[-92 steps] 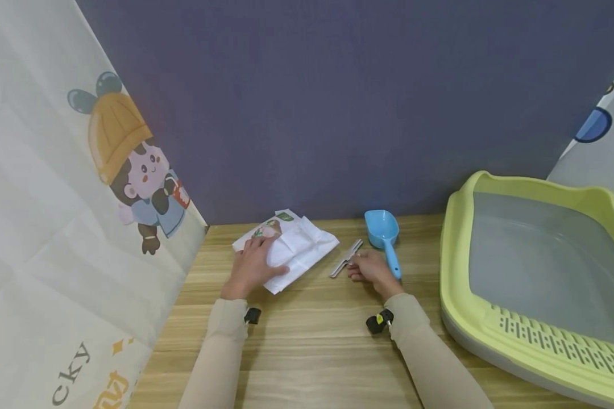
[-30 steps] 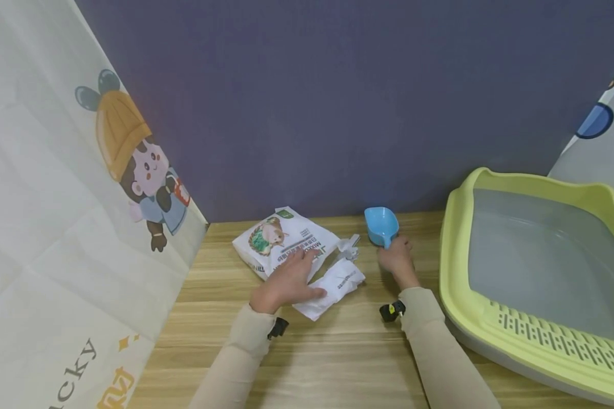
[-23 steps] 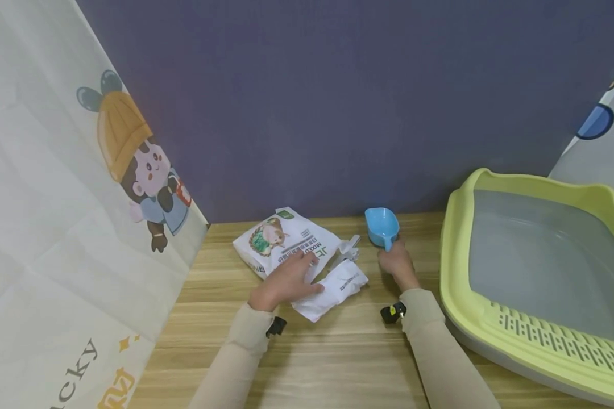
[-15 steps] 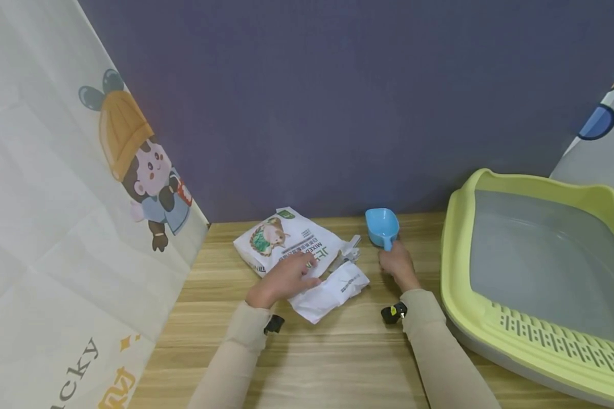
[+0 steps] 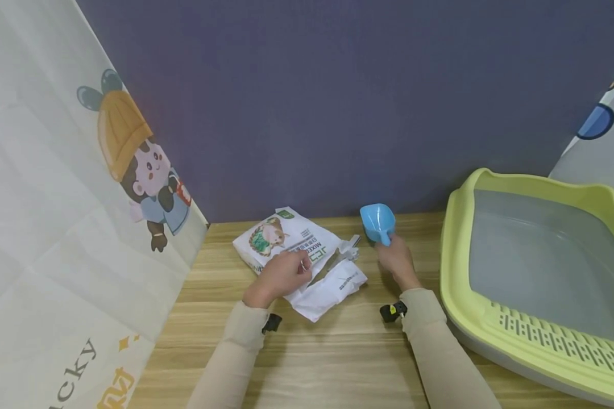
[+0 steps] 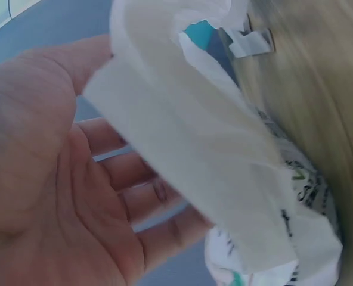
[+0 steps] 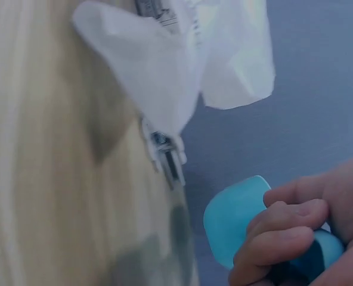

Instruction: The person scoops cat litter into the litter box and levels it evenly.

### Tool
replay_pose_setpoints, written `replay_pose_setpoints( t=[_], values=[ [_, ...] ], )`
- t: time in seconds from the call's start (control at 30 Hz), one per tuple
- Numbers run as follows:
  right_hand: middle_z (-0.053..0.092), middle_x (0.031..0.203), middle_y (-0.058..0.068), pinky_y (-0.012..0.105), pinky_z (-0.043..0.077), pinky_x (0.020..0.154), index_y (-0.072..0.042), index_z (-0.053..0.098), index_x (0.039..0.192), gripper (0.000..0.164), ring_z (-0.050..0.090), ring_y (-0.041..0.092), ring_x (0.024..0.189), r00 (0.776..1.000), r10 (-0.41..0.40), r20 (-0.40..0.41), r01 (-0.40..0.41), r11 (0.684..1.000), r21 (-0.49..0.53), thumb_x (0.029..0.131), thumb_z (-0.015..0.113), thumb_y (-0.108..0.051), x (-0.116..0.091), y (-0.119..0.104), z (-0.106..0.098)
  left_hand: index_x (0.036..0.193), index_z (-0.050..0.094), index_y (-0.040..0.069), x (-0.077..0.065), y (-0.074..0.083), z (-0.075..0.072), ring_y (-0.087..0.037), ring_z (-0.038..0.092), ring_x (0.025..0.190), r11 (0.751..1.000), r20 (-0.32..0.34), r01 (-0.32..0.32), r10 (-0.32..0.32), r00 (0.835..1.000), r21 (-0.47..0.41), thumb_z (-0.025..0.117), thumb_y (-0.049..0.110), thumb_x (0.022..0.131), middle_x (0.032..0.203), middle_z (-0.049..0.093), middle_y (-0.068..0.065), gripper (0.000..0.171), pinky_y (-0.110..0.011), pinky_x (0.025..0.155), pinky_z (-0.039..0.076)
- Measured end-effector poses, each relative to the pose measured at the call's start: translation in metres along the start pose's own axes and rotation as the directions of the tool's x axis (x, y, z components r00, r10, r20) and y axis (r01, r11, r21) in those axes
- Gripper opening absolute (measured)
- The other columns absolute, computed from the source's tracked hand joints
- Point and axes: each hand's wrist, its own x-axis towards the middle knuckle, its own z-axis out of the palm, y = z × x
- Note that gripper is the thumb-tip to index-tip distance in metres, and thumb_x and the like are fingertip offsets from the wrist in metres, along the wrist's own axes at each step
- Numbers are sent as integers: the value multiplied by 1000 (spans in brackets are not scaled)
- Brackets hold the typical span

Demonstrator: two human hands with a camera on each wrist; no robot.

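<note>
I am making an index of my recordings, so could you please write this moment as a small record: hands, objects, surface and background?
left hand: at the loose flap of the white printed bag; fingertips hidden in the left wrist view, grip unclear
right hand: grips the handle of the light-blue plastic scoop
small silver-grey metal clip: between bag and scoop
yellow-green and grey plastic tray: at right, apart from both hands
surface: wood-grain table
background: dark blue-purple panel

A printed white bag point(image 5: 311, 241) lies slantwise, its crumpled mouth parted; to its right, a light-blue scoop point(image 5: 377, 221) has its hollow bowl facing up.
</note>
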Motion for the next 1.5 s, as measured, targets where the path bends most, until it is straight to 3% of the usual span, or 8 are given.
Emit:
replay_pose_setpoints(
  t=[0.2, 0.43, 0.63, 0.77, 1.07, 1.33, 1.4, 1.5],
  values=[
    [42, 72, 1, 32, 39, 61, -5, 51, 88, 13, 44, 18, 66, 998, -54, 22, 54, 999, 2, 96, 53, -15, -4, -15, -8, 77, 63, 19, -6, 5, -11, -13, 57, 65, 995, -26, 38, -36, 999, 92, 68, 21, 79, 71, 64, 5, 6, -32, 58, 46],
    [45, 73, 3, 31, 41, 62, -5, 52, 91, 17, 45, 18, 66, 989, -137, 59, 138, 990, -29, 97, 57, -20, -9, -30, -15, 70, 61, 19, -5, -1, -13, -12, 54, 61, 993, -95, -5, 16, 995, 114, 69, 14, 81, 66, 62, 4, 14, -29, 56, 45],
    [59, 95, 15, 29, 45, 66, 6, 54, 127, 40, 55, 22, 79, 978, -179, 111, 186, 981, -48, 100, 60, -22, -19, -48, -30, 71, 57, 16, -1, -3, -12, -9, 48, 56, 993, -155, -74, 88, 984, 92, 68, 7, 81, 60, 53, 6, 17, -24, 53, 40],
    [62, 102, 18, 30, 44, 67, 2, 56, 128, 40, 56, 23, 82, 962, -229, 149, 242, 968, -71, 100, 63, -24, -27, -57, -48, 71, 55, 16, 1, -1, -12, -8, 44, 54, 993, -191, -91, 105, 976, 78, 66, 7, 82, 58, 48, 7, 17, -23, 52, 37],
    [74, 112, 14, 32, 47, 75, -7, 71, 125, 36, 59, 20, 88, 906, -371, 205, 399, 910, -111, 96, 71, -28, -44, -67, -93, 70, 54, 16, 2, 4, -11, -8, 43, 53, 990, -262, -88, 114, 958, 107, 65, 6, 82, 56, 43, 8, 19, -25, 52, 37],
    [75, 113, 7, 30, 52, 77, -11, 75, 122, 31, 64, 12, 91, 854, -385, 349, 452, 882, -134, 95, 72, -27, -59, -65, -129, 70, 54, 15, 3, 7, -8, -12, 46, 55, 988, -363, -88, 128, 923, 124, 65, 6, 81, 57, 46, 6, 18, -30, 54, 40],
    [77, 111, 3, 31, 53, 80, -15, 76, 120, 29, 66, 10, 94, 836, -363, 411, 450, 883, -134, 94, 73, -27, -63, -64, -135, 70, 55, 15, 3, 7, -8, -13, 46, 55, 988, -383, -88, 130, 915, 126, 65, 5, 80, 58, 48, 6, 17, -30, 53, 40],
    [77, 104, -1, 29, 54, 78, -17, 78, 114, 23, 66, 6, 90, 781, -350, 517, 463, 881, -102, 92, 75, -23, -65, -61, -137, 70, 55, 15, 4, 8, -8, -12, 46, 55, 988, -395, -88, 133, 909, 130, 64, 5, 80, 59, 49, 5, 16, -30, 53, 40]
  ],
)
